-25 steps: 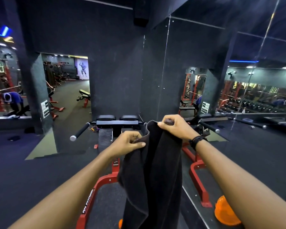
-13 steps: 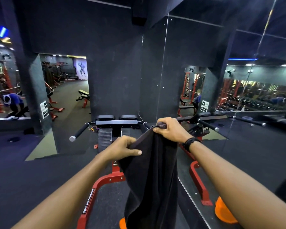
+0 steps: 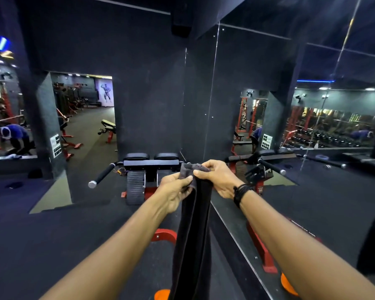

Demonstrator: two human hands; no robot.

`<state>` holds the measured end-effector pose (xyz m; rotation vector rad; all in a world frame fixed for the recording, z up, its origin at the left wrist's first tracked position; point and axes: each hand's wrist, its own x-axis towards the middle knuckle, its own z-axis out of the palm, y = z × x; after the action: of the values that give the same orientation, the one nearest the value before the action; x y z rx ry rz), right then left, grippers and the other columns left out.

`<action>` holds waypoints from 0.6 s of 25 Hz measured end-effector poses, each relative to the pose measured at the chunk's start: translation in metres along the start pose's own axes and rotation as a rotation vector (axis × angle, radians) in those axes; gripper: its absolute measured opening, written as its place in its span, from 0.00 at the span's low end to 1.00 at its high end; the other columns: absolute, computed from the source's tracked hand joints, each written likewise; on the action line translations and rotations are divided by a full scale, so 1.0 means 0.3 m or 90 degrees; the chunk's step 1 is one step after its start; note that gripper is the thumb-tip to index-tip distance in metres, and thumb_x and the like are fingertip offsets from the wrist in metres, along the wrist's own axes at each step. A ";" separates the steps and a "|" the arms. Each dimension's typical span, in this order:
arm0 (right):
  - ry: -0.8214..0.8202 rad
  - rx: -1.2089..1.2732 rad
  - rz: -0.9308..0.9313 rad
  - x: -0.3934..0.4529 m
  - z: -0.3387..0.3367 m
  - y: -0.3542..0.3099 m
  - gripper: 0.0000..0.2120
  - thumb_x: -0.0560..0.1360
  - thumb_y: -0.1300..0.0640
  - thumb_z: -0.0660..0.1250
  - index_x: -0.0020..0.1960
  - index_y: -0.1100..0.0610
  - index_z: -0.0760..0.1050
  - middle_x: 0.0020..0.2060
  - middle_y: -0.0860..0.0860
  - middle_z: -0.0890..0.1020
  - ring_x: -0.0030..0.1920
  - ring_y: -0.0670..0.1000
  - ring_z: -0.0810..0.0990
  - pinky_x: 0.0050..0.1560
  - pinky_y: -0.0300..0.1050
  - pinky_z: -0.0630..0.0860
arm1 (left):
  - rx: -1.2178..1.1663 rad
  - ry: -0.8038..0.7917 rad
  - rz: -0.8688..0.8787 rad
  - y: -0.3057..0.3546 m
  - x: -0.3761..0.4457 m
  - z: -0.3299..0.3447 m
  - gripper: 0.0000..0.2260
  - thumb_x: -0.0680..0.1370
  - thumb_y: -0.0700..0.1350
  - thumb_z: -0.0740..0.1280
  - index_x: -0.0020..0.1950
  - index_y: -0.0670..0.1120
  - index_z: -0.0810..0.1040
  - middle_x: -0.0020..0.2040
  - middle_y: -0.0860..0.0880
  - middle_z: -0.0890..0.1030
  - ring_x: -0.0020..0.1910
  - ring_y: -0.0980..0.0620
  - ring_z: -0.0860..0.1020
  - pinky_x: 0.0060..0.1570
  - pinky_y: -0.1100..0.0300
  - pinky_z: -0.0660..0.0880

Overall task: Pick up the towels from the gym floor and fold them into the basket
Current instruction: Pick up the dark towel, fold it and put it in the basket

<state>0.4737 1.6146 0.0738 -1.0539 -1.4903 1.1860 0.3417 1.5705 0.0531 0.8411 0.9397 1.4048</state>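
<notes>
No lettering is reading clearly anywhere here. A white sign (image 3: 56,145) with dark blocks is hanging on the dark pillar (image 3: 44,126) at left, but its print is showing too small to make out, and its mirrored twin (image 3: 266,141) on the right is staying just as illegible. A poster (image 3: 106,93) on the far wall is showing a flexing figure without any legible words. White marks are sitting on the red frame (image 3: 259,190) of the machine beside the right wrist, blurred beyond reading.
</notes>
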 end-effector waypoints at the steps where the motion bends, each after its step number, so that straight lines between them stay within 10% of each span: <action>1: 0.032 -0.015 -0.035 0.003 0.000 0.013 0.10 0.71 0.70 0.71 0.39 0.58 0.74 0.37 0.57 0.80 0.34 0.47 0.79 0.43 0.43 0.79 | -0.019 0.019 0.009 -0.001 0.001 0.007 0.08 0.76 0.31 0.65 0.44 0.43 0.78 0.28 0.53 0.81 0.25 0.61 0.77 0.28 0.71 0.74; 6: 0.205 -0.175 -0.138 0.002 -0.007 0.025 0.13 0.68 0.64 0.76 0.33 0.51 0.76 0.33 0.51 0.82 0.34 0.46 0.77 0.40 0.42 0.76 | -0.091 0.086 0.039 -0.010 -0.002 0.030 0.07 0.74 0.30 0.68 0.45 0.41 0.78 0.28 0.53 0.82 0.26 0.61 0.79 0.28 0.71 0.74; 15: 0.112 -0.363 -0.219 -0.048 0.029 0.023 0.05 0.68 0.56 0.75 0.44 0.51 0.85 0.38 0.46 0.86 0.45 0.46 0.83 0.51 0.49 0.78 | -0.115 0.158 0.083 -0.045 0.008 0.032 0.07 0.73 0.31 0.70 0.50 0.37 0.80 0.31 0.50 0.83 0.31 0.58 0.82 0.34 0.69 0.78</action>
<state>0.4685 1.6002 0.0639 -1.1676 -1.8254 0.4193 0.3560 1.5733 0.0449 0.6104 0.9390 1.7085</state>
